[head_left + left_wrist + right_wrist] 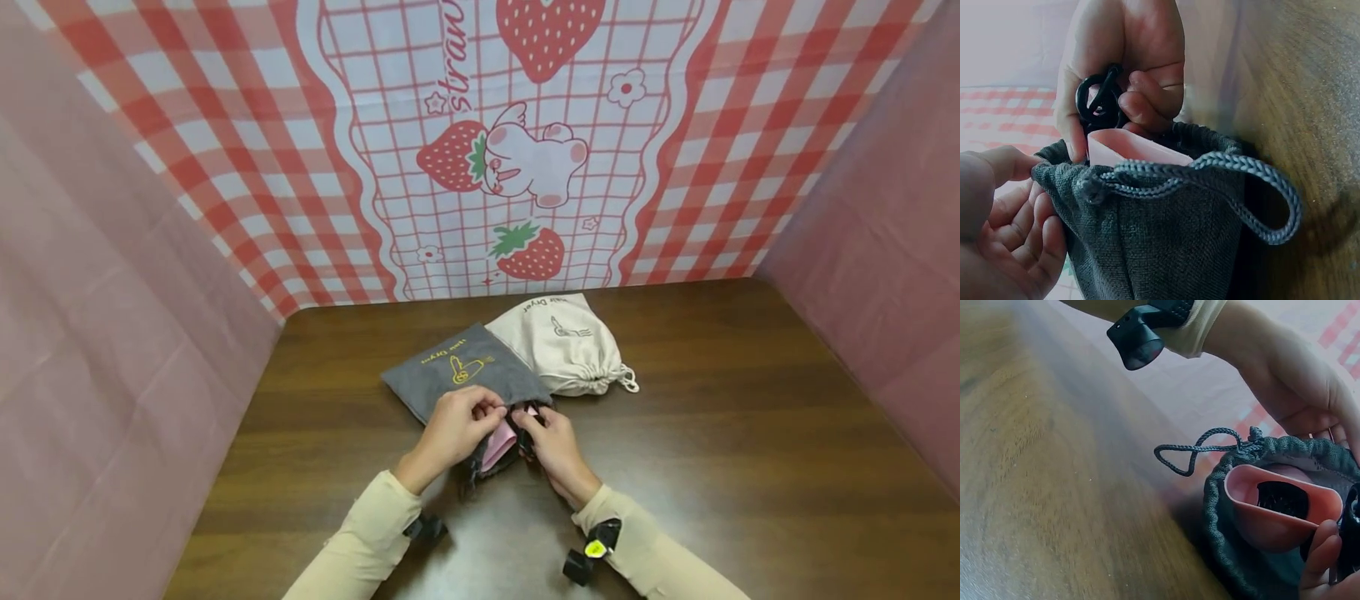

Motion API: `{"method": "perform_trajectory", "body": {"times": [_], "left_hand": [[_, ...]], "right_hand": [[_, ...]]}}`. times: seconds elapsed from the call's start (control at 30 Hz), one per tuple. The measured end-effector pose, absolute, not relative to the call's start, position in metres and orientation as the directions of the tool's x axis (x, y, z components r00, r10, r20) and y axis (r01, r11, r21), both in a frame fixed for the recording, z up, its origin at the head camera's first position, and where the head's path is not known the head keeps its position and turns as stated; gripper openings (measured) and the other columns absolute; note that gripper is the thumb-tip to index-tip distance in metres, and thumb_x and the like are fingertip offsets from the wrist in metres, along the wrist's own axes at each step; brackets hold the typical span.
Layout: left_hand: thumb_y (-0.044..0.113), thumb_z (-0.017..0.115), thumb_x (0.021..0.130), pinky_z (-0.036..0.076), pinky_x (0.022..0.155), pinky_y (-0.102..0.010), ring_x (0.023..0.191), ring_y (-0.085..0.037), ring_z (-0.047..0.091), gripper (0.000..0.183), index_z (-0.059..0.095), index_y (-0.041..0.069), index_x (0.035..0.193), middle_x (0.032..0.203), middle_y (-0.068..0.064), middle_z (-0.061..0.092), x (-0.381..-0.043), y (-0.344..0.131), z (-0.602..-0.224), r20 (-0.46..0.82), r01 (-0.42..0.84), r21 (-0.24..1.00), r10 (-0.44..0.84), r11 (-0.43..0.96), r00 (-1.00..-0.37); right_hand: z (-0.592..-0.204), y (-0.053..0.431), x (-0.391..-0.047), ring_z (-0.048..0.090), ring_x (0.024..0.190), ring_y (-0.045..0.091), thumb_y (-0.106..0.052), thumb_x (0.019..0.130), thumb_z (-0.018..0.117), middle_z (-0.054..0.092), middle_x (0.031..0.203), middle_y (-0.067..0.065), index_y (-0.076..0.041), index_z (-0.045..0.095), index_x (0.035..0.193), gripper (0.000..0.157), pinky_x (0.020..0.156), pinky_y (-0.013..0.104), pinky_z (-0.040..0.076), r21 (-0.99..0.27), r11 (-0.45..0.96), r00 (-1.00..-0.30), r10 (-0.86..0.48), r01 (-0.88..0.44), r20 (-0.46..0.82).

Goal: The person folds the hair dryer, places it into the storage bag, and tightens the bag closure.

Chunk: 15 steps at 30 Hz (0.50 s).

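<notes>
A dark grey drawstring bag point(476, 367) with a yellow "Hair Dryer" print lies on the table, its gathered mouth toward me. Inside the mouth sits a pink hair dryer, its flattened nozzle point(1260, 526) showing and most of its body hidden by the cloth. My left hand point(456, 423) pinches the bag's rim between thumb and finger. At the other side of the opening, my right hand point(557, 448) holds a looped black cord point(1110, 82) beside the nozzle. A grey braided drawstring point(1272, 178) hangs loose from the rim.
Behind and to the right, a cream drawstring bag point(566, 337) with a similar print lies partly under the grey one, its mouth drawn in. A strawberry-patterned cloth point(525, 167) hangs at the back of the wooden table point(750, 433). Pink cloth walls point(877, 225) flank both sides.
</notes>
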<state>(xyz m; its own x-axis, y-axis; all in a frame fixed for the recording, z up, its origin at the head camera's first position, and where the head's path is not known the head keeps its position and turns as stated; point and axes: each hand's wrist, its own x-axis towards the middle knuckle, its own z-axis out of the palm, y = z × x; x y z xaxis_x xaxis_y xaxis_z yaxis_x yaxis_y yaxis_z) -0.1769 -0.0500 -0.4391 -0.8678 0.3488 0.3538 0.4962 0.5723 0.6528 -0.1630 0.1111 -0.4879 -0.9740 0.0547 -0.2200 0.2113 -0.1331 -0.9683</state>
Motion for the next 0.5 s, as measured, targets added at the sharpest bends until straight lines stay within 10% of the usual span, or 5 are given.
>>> {"method": "perform_trajectory", "body": {"times": [0.3,0.5], "left_hand": [[0.012,0.070,0.085,0.045,0.060,-0.015,0.062,-0.003,0.054,0.005,0.071,0.008,0.083,0.072,0.000,0.066,-0.176,-0.051,-0.439,0.355,0.495,0.669,0.347,0.555,-0.868],[0.014,0.068,0.086,0.046,0.062,-0.015,0.064,-0.001,0.054,0.007,0.071,0.008,0.085,0.074,-0.002,0.067,-0.172,-0.050,-0.437,0.316,0.519,0.689,0.434,0.507,-0.844]], "right_hand": [[-0.493,0.103,-0.167,0.048,0.052,0.007,-0.008,0.092,0.057,0.053,0.063,-0.004,-0.005,0.057,0.083,0.009,0.050,0.021,0.042,-0.974,-0.122,-0.980,0.027,0.190,-0.195],[-0.501,0.094,-0.173,0.052,0.108,0.014,-0.009,0.098,0.047,0.058,0.120,0.015,0.011,0.051,0.125,0.034,0.094,0.022,0.041,-0.989,-0.025,-0.989,-0.003,0.148,-0.148]]}}
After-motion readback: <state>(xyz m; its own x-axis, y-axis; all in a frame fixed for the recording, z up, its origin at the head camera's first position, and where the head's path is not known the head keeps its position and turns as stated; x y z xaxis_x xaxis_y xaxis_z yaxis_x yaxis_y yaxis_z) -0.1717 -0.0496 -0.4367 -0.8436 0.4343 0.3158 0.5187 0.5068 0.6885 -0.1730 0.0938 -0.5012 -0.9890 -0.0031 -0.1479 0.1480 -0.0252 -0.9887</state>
